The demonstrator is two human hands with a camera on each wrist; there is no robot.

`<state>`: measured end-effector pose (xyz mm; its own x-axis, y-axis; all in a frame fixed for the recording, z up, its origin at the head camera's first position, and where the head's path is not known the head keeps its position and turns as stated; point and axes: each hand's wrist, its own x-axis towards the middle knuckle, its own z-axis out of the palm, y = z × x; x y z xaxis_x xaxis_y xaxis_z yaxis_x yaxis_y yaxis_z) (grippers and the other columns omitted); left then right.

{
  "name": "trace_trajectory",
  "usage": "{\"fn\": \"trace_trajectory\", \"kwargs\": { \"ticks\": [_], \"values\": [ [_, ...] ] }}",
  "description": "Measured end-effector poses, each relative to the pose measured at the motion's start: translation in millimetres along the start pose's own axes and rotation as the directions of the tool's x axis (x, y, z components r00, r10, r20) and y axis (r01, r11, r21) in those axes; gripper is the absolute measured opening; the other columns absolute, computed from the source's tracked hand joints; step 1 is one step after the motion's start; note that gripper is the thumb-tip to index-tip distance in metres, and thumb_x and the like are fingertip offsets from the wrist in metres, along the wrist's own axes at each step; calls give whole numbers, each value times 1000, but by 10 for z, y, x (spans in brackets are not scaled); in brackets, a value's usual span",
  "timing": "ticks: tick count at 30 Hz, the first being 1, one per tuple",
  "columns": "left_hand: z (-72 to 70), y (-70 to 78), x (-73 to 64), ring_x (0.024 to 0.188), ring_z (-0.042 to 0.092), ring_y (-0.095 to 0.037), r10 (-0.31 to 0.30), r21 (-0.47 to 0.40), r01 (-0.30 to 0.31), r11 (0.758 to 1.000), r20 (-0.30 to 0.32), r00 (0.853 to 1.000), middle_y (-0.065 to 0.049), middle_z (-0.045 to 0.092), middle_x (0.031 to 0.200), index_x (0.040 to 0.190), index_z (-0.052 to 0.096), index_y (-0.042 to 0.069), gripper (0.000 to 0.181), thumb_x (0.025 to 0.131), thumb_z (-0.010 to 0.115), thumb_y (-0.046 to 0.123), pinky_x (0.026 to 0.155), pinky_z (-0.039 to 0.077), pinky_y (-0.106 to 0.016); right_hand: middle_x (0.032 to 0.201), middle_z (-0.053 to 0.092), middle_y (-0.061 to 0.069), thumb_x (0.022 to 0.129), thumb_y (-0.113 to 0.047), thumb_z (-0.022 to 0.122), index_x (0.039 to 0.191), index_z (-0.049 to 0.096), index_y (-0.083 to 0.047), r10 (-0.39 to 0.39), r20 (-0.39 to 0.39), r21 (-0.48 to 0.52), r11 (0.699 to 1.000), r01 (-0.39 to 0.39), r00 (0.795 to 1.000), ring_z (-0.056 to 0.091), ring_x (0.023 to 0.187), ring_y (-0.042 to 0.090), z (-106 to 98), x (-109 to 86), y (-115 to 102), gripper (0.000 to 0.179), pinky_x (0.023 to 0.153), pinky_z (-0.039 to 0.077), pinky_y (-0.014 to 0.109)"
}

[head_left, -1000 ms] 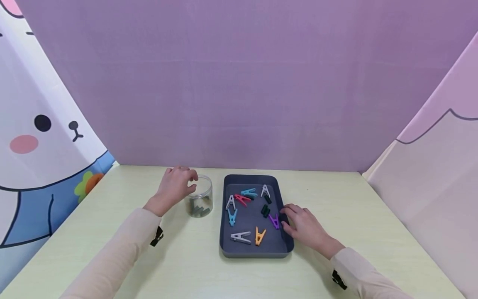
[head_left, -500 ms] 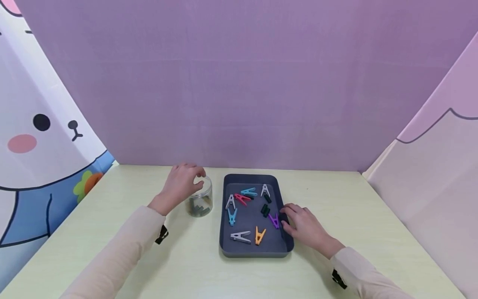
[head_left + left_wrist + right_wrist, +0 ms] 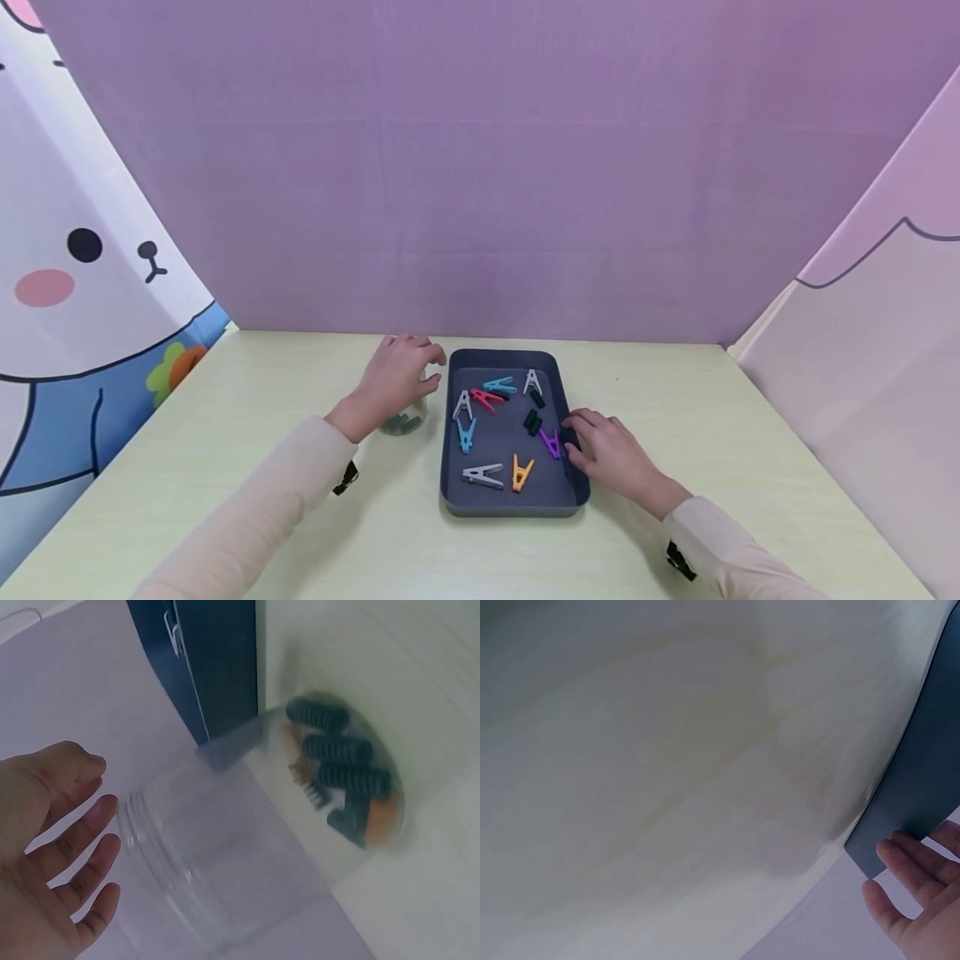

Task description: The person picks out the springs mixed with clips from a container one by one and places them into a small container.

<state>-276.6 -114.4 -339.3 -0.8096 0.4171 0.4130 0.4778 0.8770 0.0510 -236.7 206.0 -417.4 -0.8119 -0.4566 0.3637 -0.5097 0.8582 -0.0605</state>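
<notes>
My left hand (image 3: 399, 377) hovers over a clear round jar (image 3: 402, 423) and hides most of it in the head view. In the left wrist view the loosely bent fingers (image 3: 90, 825) are near the jar's mouth with nothing between them. Dark ridged pieces (image 3: 352, 780) and orange-brown ones lie at the jar's bottom. My right hand (image 3: 613, 454) touches the right wall of a dark grey tray (image 3: 517, 510). Inside the tray lie several clothespins: an orange one (image 3: 522, 473), a purple one (image 3: 551, 443), a red one (image 3: 486, 400), blue and grey ones, plus small dark green pieces (image 3: 533, 422).
Jar and tray stand close together on a pale table (image 3: 360, 533). A purple cloth wall (image 3: 525, 167) rises behind. Printed cloth panels (image 3: 90, 350) flank the table on both sides.
The left hand has moved right across the jar's mouth toward the tray, covering more of the jar. My right hand, the tray and the clothespins stay as they were.
</notes>
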Motion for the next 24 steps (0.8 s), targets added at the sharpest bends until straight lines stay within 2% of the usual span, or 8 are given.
{"fn": "trace_trajectory", "kwargs": {
  "ticks": [8, 16, 24],
  "values": [
    [141, 189, 16, 88, 54, -19, 54, 9, -55, 998, 74, 996, 4, 65, 95, 94, 67, 22, 17, 78, 68, 28, 81, 43, -40, 110, 61, 6, 80, -25, 64, 104, 62, -9, -2, -1, 5, 1000, 2, 1000, 59, 101, 21, -7, -1, -5, 29, 80, 47, 40],
    [288, 367, 54, 87, 52, -18, 69, 9, -72, 997, 162, 984, 2, 64, 96, 99, 67, 18, 24, 78, 68, 30, 81, 42, -38, 110, 61, 6, 80, -25, 64, 104, 62, -8, -8, -7, 7, 1000, 8, 1000, 59, 100, 21, -11, -1, -4, 29, 79, 47, 39],
    [470, 490, 97, 85, 51, -17, 99, -50, -91, 995, 188, 977, 5, 64, 96, 97, 67, 21, 20, 78, 68, 29, 76, 40, -35, 110, 61, 6, 81, -25, 64, 104, 62, -9, -6, -3, 6, 1000, 6, 1000, 58, 101, 21, -24, -3, -8, 29, 79, 47, 39]
  ]
}}
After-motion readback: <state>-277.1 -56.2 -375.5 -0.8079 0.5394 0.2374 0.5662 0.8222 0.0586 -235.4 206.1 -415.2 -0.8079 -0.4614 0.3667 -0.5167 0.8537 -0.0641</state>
